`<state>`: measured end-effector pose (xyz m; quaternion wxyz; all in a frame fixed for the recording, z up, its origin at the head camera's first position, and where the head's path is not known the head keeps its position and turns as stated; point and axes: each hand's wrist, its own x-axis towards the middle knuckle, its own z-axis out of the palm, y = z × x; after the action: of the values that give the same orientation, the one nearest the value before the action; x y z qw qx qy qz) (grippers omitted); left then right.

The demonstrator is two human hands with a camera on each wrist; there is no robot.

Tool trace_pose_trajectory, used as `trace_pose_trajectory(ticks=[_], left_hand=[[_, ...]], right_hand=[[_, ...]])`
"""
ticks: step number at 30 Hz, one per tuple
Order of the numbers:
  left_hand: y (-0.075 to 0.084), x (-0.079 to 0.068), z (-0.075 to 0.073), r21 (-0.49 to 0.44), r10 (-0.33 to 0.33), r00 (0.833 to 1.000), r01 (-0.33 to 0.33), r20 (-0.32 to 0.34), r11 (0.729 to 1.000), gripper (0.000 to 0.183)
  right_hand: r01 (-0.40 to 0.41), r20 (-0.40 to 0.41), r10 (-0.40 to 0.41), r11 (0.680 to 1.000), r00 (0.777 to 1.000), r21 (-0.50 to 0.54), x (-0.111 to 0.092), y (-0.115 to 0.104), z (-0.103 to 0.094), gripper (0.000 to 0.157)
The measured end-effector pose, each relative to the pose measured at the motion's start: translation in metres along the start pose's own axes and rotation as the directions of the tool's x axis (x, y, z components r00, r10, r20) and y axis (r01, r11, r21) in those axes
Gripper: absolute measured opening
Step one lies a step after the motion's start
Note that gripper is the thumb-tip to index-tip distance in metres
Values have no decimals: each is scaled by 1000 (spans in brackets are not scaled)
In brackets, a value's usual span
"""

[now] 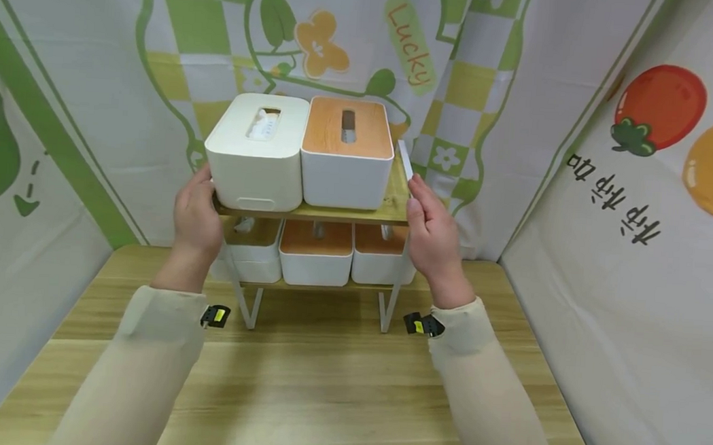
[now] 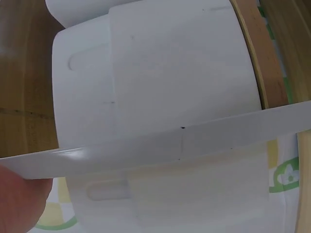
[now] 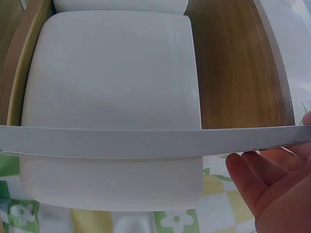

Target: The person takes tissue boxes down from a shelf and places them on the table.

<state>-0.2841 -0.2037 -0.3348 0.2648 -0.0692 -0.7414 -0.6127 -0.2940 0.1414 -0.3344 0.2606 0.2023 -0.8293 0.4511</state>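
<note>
A two-tier rack (image 1: 357, 216) with wooden shelves and a white metal frame stands on the table. Its upper shelf carries a cream tissue box (image 1: 255, 181) and, right beside it, a white tissue box (image 1: 345, 181) with a wood-coloured lid. My left hand (image 1: 199, 218) grips the rack's left side at upper-shelf height; some of its fingers are hidden. On the opposite side my right hand (image 1: 435, 235) holds the frame's end, thumb toward me. Up close, the right fingers (image 3: 243, 179) touch the underside of a white metal bar (image 3: 121, 141).
Below are a two-part white tissue box (image 1: 252, 265), a middle box with wooden lid (image 1: 316, 264) and a similar right box (image 1: 380, 265). Wood-grain table (image 1: 321, 397) spreads before the rack. A printed curtain (image 1: 209, 30) hangs close behind, with cloth walls (image 1: 632, 321) at both sides.
</note>
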Motion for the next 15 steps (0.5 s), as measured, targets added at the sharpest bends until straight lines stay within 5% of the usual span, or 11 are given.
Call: trace_pose_trajectory(ticks=[10,15], left_hand=[[-2,1,7,-86,21,997,-26,-68,996,54],[-2,1,7,-71,27,996,-33,-87,997,54]], right_hand=[[-112,62,117,990,991,-84,12,-14,-13,48],[-37,71,47,991,996,-130,22,-30,-22,56]])
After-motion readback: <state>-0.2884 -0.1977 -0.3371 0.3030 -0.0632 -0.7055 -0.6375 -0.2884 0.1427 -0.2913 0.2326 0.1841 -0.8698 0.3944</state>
